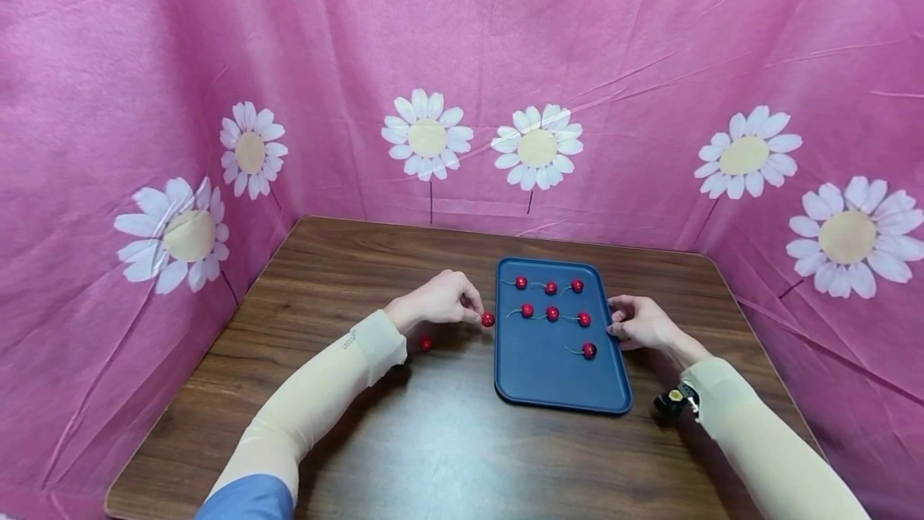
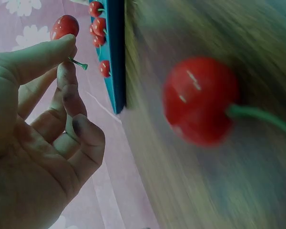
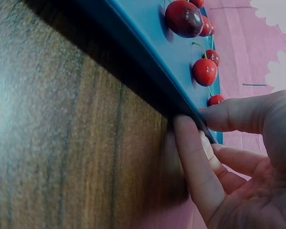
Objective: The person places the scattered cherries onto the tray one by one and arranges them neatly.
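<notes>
My left hand (image 1: 446, 298) pinches a red cherry (image 1: 488, 318) between thumb and fingertips, just beside the left edge of the blue tray (image 1: 541, 375). In the left wrist view the green stem of this held cherry (image 2: 65, 27) pokes out below the fingers. At the tray's right edge my right hand (image 1: 641, 322) grips the rim, its thumb (image 3: 224, 114) over the top and fingers along the outer side. Several cherries with stems lie on the tray in rows, the nearest cherry (image 1: 589, 351) alone toward the front right. Another cherry (image 1: 427, 343) rests on the table near my left wrist.
The brown wooden table (image 1: 433, 440) has a pink curtain (image 1: 476, 38) with white daisies behind and at both sides. A dark device (image 1: 671, 402) is strapped under my right wrist.
</notes>
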The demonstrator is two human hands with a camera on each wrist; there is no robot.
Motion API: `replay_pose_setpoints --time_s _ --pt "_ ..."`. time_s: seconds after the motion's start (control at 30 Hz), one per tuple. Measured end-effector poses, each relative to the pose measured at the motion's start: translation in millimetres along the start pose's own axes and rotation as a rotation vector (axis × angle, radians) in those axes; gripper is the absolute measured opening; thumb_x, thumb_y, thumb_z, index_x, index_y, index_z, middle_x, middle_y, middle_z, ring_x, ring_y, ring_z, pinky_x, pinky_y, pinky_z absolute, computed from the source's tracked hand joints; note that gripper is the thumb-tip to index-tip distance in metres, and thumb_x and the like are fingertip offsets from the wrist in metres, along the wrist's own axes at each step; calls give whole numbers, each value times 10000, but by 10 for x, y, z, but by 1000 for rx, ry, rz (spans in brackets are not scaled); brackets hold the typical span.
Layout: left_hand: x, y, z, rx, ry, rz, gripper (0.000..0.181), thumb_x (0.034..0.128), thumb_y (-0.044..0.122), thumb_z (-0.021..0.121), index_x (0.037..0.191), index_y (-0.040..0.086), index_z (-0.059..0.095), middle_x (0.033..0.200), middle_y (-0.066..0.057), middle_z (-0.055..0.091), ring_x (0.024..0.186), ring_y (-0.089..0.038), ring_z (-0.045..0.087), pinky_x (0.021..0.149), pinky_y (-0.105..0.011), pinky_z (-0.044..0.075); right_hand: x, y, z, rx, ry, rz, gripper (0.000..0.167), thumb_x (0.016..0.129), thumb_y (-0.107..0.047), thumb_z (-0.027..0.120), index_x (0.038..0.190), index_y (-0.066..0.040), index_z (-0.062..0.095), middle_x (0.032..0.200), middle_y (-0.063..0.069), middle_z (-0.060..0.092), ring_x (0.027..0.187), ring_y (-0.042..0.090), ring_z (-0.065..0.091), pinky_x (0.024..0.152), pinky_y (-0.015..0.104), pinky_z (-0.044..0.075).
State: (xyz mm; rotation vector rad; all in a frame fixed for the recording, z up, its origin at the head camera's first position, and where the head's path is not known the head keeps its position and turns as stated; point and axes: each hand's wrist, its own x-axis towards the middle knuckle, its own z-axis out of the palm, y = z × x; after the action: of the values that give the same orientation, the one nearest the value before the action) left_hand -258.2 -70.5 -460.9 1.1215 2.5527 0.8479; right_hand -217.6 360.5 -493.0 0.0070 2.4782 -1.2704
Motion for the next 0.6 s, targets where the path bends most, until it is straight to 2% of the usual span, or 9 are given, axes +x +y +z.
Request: replay_pose_setpoints --time_s 0.23,0.47,0.6 --pt "140 124 77 -12 -12 9 79 985 179 860 914 176 895 853 51 825 775 -23 643 754 -210 557 -19 -12 11 6 5 1 648 1016 45 704 1594 146 430 1033 95 613 864 173 664 773 432 713" --pt "310 255 191 82 -15 44 92 998 217 846 919 203 892 840 82 810 775 -30 646 738 -208 550 -26 -16 7 8 4 -3 654 1018 50 696 1599 155 414 1035 99 613 854 175 650 773 435 713" --pt "394 372 254 110 -13 38 93 1001 228 842 926 214 897 842 94 808 781 -39 652 724 -202 546 -19 -7 10 12 6 -1 651 1016 57 695 1597 153 420 1027 95 612 855 176 655 775 441 714"
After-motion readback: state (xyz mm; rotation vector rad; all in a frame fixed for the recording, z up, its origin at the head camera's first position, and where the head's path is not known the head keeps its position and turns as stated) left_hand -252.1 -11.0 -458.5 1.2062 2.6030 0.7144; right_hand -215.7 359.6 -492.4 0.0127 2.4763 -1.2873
